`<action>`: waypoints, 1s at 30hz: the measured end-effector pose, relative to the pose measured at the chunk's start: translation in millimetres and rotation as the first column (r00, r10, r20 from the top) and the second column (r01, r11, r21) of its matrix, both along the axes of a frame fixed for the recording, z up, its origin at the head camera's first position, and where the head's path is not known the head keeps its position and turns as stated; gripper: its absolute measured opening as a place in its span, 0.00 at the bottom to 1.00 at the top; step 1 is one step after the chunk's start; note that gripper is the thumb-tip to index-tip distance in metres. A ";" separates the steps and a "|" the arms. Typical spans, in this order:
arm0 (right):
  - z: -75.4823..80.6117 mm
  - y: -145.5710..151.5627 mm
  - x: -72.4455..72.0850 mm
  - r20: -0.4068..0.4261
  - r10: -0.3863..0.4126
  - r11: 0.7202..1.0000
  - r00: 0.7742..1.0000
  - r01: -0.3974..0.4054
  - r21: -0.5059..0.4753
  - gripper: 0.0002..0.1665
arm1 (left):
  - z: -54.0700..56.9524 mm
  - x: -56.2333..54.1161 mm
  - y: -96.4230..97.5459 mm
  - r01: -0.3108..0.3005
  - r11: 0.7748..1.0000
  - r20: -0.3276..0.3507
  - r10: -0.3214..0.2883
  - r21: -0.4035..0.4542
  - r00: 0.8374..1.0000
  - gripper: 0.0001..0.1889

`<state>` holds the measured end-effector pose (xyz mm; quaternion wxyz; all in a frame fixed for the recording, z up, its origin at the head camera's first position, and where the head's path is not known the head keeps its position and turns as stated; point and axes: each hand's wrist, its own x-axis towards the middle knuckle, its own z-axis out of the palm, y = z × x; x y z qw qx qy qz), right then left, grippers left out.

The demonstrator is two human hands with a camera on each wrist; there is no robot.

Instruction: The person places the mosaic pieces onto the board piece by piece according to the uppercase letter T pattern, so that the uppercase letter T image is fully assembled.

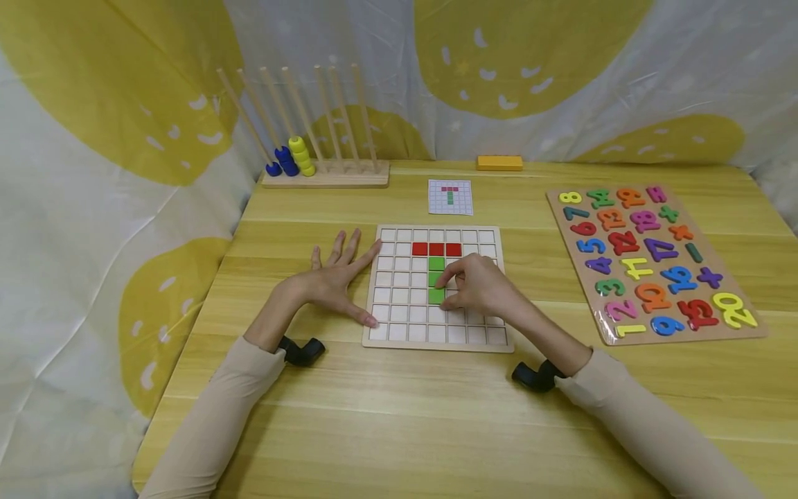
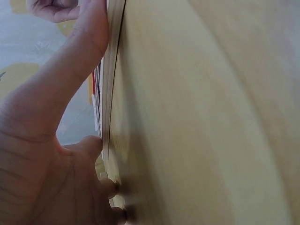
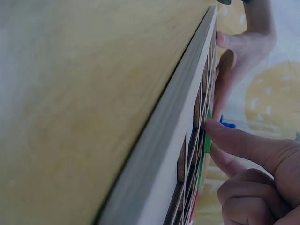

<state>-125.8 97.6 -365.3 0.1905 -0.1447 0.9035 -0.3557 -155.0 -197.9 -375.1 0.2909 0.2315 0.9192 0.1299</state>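
Observation:
A wooden grid board [image 1: 400,296] lies flat on the table. Three red tiles [image 1: 436,249] form a row near its top, and green tiles [image 1: 436,263] run down below the middle one. With thumb and index finger my right hand [image 1: 483,284] pinches the lowest green tile [image 3: 207,142], which stands slightly proud of the grid in the right wrist view. My left hand [image 1: 327,283] is spread along the board's left side, thumb touching the lower left corner and index finger at the upper left edge. A small printed card [image 1: 460,203] behind the board shows a red-and-green T.
At the back left stands a wooden peg stand [image 1: 358,179] with blue and yellow beads. An orange block [image 1: 499,163] lies by the rear edge. To the right is a number puzzle board [image 1: 598,305] with colourful digits and signs. A patterned cloth [image 1: 349,41] hangs behind.

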 end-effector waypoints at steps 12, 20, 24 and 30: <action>-4.1 5.8 -4.2 0.038 -0.004 0.998 0.999 0.007 -0.065 0.15 | -1.0 -0.4 0.9 -0.001 1.000 -0.004 0.001 0.001 1.000 0.75; -6.4 11.8 -5.0 0.059 -0.001 0.995 0.998 0.007 -0.095 0.15 | -0.8 -1.8 3.2 -0.001 1.000 0.001 0.001 0.010 1.000 0.74; -7.1 15.8 -5.1 0.053 0.005 0.994 0.999 0.001 -0.110 0.15 | -3.8 -3.1 2.4 -0.010 1.000 0.008 0.010 0.025 1.000 0.75; -2.7 27.6 -5.2 0.048 -0.013 0.994 0.999 0.018 -0.105 0.13 | -0.7 -2.5 1.6 -0.002 1.000 0.010 0.001 0.030 1.000 0.74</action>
